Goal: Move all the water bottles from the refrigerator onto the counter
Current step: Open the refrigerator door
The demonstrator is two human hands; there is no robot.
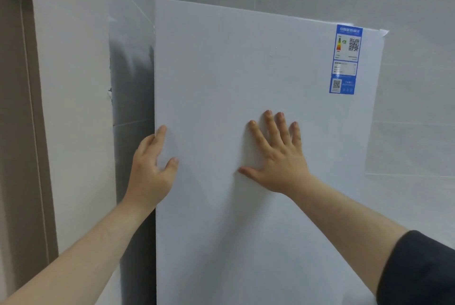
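A white refrigerator door (246, 70) fills the middle of the view, and it looks shut. My left hand (152, 166) grips the door's left edge, with the fingers curled around behind it and the thumb on the front. My right hand (275, 154) lies flat on the door's front with the fingers spread. No water bottles and no counter are in view; the inside of the refrigerator is hidden.
A blue energy label (346, 59) sits near the door's top right corner. A white wall (73, 83) and a brown door frame (22, 132) stand close on the left, leaving a narrow dark gap (133, 107) beside the refrigerator. Grey wall tiles (418, 83) are behind.
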